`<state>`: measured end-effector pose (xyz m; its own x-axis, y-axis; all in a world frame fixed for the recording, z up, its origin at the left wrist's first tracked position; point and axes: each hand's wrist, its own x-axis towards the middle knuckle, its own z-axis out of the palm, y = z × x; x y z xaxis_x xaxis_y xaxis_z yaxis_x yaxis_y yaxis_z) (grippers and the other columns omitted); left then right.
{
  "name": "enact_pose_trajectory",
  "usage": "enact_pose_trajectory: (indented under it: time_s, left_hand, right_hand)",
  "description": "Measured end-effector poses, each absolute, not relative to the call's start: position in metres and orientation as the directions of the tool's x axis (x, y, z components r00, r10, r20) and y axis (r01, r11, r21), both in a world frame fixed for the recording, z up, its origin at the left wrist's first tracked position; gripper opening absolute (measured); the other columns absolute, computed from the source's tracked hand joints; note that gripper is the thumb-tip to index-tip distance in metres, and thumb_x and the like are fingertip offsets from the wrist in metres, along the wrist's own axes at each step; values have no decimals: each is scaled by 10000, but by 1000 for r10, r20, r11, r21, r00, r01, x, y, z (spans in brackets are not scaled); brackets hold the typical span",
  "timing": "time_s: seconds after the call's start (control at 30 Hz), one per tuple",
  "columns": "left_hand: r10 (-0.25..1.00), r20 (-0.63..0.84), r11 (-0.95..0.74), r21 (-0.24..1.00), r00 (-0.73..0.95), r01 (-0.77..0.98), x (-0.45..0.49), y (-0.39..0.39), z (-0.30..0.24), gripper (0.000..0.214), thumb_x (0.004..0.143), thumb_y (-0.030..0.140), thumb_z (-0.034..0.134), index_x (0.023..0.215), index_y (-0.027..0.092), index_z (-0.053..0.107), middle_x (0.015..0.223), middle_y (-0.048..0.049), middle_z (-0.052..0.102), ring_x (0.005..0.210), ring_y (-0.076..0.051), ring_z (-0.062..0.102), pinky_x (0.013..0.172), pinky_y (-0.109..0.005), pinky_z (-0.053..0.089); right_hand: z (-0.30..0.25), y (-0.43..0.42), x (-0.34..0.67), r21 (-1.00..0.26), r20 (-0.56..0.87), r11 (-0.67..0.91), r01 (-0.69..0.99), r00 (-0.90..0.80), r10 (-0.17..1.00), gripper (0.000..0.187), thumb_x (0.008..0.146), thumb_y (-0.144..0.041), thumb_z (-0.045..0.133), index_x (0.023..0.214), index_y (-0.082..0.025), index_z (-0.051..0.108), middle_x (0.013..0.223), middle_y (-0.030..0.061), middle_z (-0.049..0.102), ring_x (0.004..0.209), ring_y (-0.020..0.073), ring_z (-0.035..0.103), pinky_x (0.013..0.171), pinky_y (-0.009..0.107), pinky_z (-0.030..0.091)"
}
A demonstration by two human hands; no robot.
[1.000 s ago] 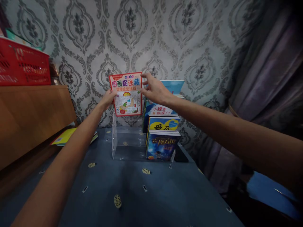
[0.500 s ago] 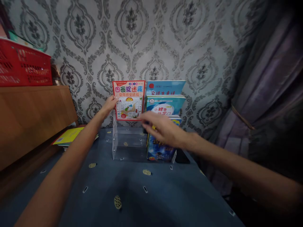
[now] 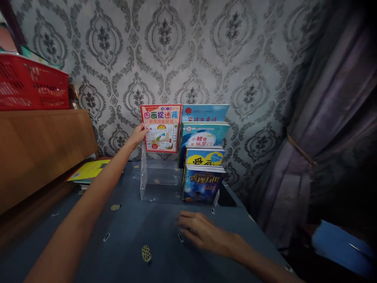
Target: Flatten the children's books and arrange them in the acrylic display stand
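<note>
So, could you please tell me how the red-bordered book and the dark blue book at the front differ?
The left hand holds the red-bordered book by its edge; no hand touches the dark blue book. The red-bordered book is at the upper left of the clear rack; the dark blue book stands lower, front right. Both show their covers.

The rack (image 3: 161,177) looks smooth clear plastic, the red-bordered book (image 3: 161,133) glossy paper, the cabinet (image 3: 47,145) wood.

Red basket (image 3: 44,83) on wooden cabinet (image 3: 50,145), left; patterned wallpaper (image 3: 165,70) behind; purplish curtain (image 3: 324,102) tied back, right.
</note>
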<state>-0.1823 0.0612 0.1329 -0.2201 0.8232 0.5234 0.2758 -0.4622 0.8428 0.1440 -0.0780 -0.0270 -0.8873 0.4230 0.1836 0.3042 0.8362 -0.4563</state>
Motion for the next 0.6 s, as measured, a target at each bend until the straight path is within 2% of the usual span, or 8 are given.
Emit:
enact_pose_trajectory:
  time_s: [0.17,0.3,0.43,0.6]
  left_hand:
    - [794,561,-498,821,-234,278,-180,63,132,273,712,204,627,980,167,662,823,-20,739,730,-184,676,656,-267,564]
    - [777,577,-514,812,-251,275,-178,64,133,262,704,194,623,961,167,666,835,-27,745,754,-194,687,696,-286,580]
    - [784,564,-498,820,-259,281,-178,65,133,275,693,205,607,960,169,660,833,-26,737,765,-196,682,703,-286,570]
    - [795,548,-463,826,-261,322,-181,65,132,269,708,251,611,965,178,640,762,-8,679,667,-174,621,599,-256,503]
  right_hand:
    - [-49,-80,155,-529,106,761,376,-860,499,302,1014,-279,468,1199,-218,698,1289,132,686,1317,277,575,1074,461,477]
    - [-69,-79,159,-569,99,730,379,-849,518,333,1025,-303,427,1199,-219,698,1257,123,705,1266,256,614,1077,457,483]
    - [-93,-80,161,-621,129,689,374,-819,560,348,1016,-358,448,1233,-229,687,1296,114,698,1292,257,593,1102,452,470]
    - [-103,-88,158,-665,139,643,381,-782,607,349,1006,-380,453,1202,-247,708,1255,106,718,1226,263,630,1083,446,482]
